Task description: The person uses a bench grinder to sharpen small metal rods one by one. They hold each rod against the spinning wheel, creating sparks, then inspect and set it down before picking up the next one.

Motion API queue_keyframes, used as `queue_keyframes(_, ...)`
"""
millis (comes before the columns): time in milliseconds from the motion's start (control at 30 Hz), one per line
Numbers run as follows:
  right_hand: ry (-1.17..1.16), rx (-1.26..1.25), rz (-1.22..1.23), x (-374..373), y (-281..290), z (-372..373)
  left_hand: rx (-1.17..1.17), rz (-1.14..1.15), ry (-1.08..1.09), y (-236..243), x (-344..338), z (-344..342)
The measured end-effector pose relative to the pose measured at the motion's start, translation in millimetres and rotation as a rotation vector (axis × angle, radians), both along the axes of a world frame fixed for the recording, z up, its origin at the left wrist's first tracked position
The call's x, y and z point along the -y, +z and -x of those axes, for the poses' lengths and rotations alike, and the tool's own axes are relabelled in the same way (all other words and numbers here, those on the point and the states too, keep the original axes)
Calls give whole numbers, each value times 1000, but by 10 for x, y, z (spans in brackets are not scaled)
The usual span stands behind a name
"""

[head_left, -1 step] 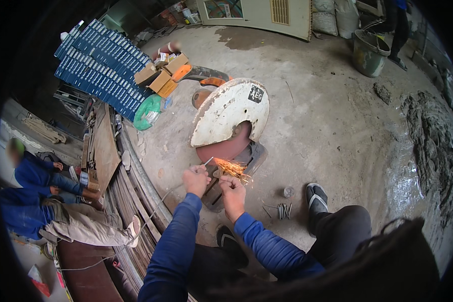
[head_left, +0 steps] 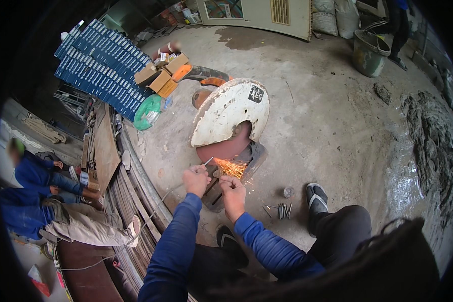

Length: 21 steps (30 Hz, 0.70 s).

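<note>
A cut-off saw [head_left: 231, 113] with a chipped white guard and orange handle stands on the concrete floor before me. Its reddish-brown disc [head_left: 221, 149] is low in the guard, over a grey base. My left hand [head_left: 196, 180] is closed on a thin metal rod [head_left: 209, 161], whose tip touches or nearly touches the disc's lower edge. From there orange sparks [head_left: 231, 167] spray to the right and down, above my right hand [head_left: 232, 194]. That hand is pinched just past the base's near part; whatever lies between its fingertips is too small to tell.
Several short metal pieces [head_left: 284, 211] and a small round can [head_left: 288, 192] lie by my right foot. Long pipes [head_left: 145, 183] and a grey cable run along the left, where two people sit. Blue stacked boxes [head_left: 103, 65] and open cartons [head_left: 161, 80] stand behind; a bucket [head_left: 370, 54] is at far right.
The spark spray has changed shape, looking fuller and brighter close to the right fingertips. Hands, rod and saw show no visible movement.
</note>
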State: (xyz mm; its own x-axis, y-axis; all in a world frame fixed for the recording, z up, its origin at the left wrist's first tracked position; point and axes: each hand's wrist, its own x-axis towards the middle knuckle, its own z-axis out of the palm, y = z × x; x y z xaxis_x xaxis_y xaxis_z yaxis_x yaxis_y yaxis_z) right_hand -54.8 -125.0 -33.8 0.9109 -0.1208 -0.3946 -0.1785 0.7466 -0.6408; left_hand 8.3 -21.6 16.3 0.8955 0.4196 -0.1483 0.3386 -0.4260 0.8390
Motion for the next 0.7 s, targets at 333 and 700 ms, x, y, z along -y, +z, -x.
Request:
queue_keyframes(333, -7, 7, 12, -26, -29, -78, 31, 27, 30, -47, -7, -59)
queue_keyframes(700, -5, 8, 14, -12, -11, -75, 14, 112, -20, -65, -33, -66)
